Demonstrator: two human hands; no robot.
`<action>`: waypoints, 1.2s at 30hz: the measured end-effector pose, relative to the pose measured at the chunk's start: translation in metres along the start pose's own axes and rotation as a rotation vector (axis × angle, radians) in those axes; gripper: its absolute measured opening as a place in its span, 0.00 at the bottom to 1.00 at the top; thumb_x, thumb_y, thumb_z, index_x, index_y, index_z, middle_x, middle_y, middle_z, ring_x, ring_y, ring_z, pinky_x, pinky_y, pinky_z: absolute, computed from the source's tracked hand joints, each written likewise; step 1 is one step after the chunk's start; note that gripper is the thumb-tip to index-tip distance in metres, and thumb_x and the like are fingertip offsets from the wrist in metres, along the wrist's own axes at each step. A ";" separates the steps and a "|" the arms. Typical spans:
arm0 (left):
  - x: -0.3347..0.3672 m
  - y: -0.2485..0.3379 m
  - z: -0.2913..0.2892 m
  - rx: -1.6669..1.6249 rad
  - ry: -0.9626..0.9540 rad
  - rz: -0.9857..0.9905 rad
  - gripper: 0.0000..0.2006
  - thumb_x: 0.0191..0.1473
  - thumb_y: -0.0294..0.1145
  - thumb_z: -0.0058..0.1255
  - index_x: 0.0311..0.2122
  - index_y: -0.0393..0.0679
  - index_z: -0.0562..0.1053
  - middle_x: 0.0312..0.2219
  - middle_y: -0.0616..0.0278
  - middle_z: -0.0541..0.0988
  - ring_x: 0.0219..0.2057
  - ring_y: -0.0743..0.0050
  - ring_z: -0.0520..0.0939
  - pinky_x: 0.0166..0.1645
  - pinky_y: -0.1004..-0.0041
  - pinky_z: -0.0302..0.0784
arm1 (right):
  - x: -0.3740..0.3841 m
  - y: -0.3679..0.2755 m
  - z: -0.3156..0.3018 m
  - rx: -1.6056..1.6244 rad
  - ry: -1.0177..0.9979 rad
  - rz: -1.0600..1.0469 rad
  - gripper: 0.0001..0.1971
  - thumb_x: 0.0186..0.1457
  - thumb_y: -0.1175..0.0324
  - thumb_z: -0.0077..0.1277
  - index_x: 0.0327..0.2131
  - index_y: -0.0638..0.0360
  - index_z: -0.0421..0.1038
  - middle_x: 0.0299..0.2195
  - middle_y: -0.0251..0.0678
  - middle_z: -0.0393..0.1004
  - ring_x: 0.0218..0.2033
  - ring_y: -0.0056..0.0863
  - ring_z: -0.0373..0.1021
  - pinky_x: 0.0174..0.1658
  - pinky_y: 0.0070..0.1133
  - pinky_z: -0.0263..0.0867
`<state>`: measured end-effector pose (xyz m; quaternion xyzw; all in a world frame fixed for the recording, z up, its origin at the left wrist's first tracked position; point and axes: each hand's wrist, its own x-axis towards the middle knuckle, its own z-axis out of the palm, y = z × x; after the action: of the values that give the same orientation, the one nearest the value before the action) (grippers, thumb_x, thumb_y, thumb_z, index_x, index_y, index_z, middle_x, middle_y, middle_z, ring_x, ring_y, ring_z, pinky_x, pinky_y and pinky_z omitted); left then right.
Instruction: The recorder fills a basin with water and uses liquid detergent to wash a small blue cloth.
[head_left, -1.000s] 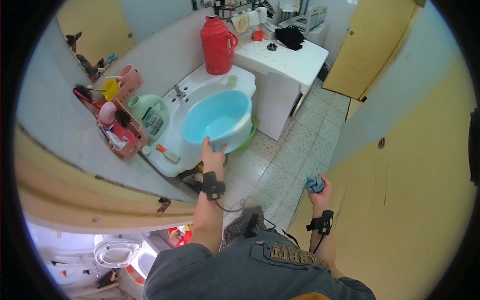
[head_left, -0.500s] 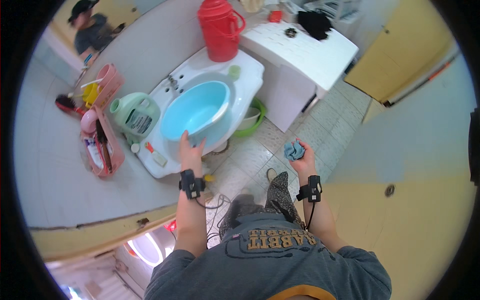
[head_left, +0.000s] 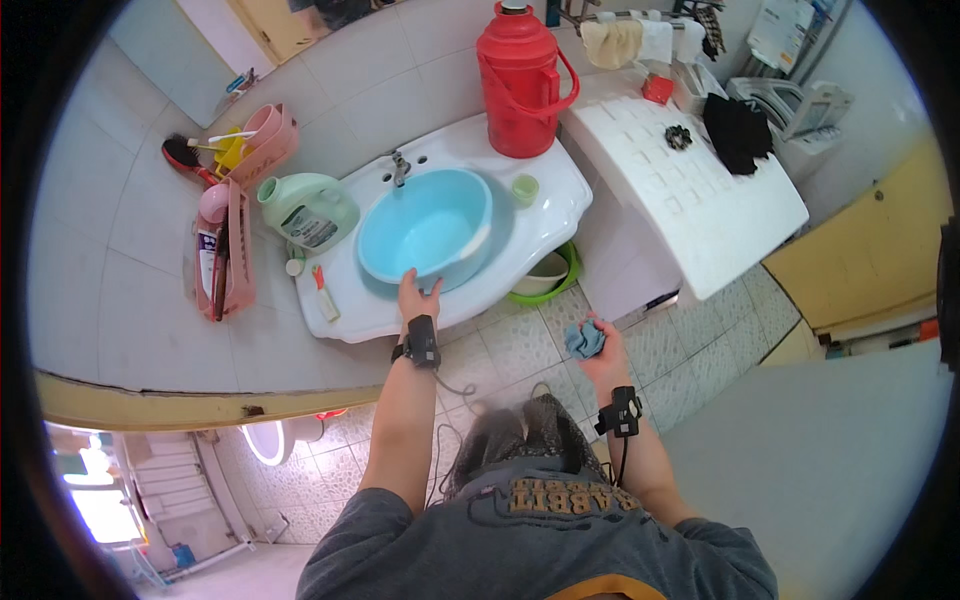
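A light-blue plastic basin (head_left: 480,235) sits in the white washbasin (head_left: 560,215), under the small metal tap (head_left: 400,168). My left hand (head_left: 416,300) is at its near rim, with fingers over the edge. Out to the right, above the floor, my right hand (head_left: 606,360) is closed round a crumpled grey-blue cloth (head_left: 584,340). A red-handled brush (head_left: 324,292) lies on the washbasin's left side, beside a pale-green detergent jug (head_left: 312,212). On the right side of the washbasin stands a small green cup (head_left: 525,189).
A red thermos flask (head_left: 520,95) stands at the washbasin's back right corner. Pink wall baskets (head_left: 240,250) hold brushes and tubes at left. To the right, a white-topped cabinet (head_left: 690,210) bears a black cloth (head_left: 738,132). A green tub (head_left: 570,270) stands below.
The view has turned, so the washbasin and cabinet appear farther right and more of the towel rail shows. My left hand stays at the basin's rim; my right still holds the cloth.
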<state>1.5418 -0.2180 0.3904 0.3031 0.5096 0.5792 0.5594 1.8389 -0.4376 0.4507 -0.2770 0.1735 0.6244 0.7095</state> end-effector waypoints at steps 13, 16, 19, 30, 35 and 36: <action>-0.159 0.060 0.017 -0.269 -0.321 -0.525 0.17 0.49 0.29 0.47 0.46 0.47 0.61 0.45 0.65 0.63 0.45 0.64 0.66 0.44 0.60 0.65 | 0.004 0.070 0.071 -0.292 -0.370 0.197 0.22 0.40 0.79 0.37 0.45 0.61 0.59 0.36 0.40 0.65 0.37 0.32 0.64 0.43 0.28 0.61; -0.219 0.100 0.009 -0.143 -0.404 -0.429 0.12 0.49 0.28 0.47 0.41 0.45 0.65 0.37 0.67 0.68 0.40 0.71 0.70 0.42 0.67 0.66 | -0.015 0.114 0.096 -0.453 -0.464 0.165 0.22 0.39 0.80 0.36 0.44 0.64 0.60 0.38 0.41 0.66 0.42 0.32 0.63 0.47 0.25 0.60; -0.229 0.104 -0.029 0.192 -0.307 -0.154 0.07 0.49 0.28 0.47 0.36 0.43 0.67 0.33 0.69 0.71 0.36 0.78 0.70 0.40 0.74 0.66 | -0.038 0.159 0.113 -0.552 -0.649 0.234 0.22 0.42 0.79 0.36 0.46 0.65 0.59 0.42 0.42 0.65 0.44 0.31 0.62 0.48 0.24 0.59; -0.257 0.155 -0.160 -0.542 -0.069 -0.104 0.11 0.57 0.35 0.33 0.40 0.40 0.63 0.44 0.52 0.70 0.43 0.63 0.71 0.48 0.67 0.66 | -0.095 0.239 0.113 -1.077 -0.578 0.216 0.12 0.52 0.67 0.42 0.40 0.57 0.65 0.35 0.34 0.68 0.34 0.23 0.66 0.32 0.22 0.66; -0.269 0.153 -0.187 -0.582 -0.053 -0.060 0.09 0.56 0.33 0.35 0.39 0.41 0.64 0.42 0.54 0.71 0.42 0.67 0.72 0.47 0.70 0.66 | -0.129 0.279 0.121 -1.436 -0.645 0.244 0.12 0.49 0.66 0.48 0.37 0.59 0.67 0.31 0.32 0.69 0.30 0.19 0.66 0.29 0.18 0.65; -0.272 0.153 -0.192 -0.592 -0.086 -0.030 0.08 0.55 0.32 0.37 0.38 0.41 0.64 0.40 0.56 0.72 0.41 0.70 0.72 0.46 0.72 0.66 | -0.126 0.288 0.112 -1.594 -0.775 0.177 0.12 0.48 0.65 0.49 0.36 0.60 0.68 0.29 0.31 0.69 0.28 0.18 0.66 0.29 0.17 0.65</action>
<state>1.3650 -0.5040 0.5351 0.1435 0.2986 0.6808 0.6532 1.5248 -0.4496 0.5624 -0.4432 -0.5439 0.6619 0.2638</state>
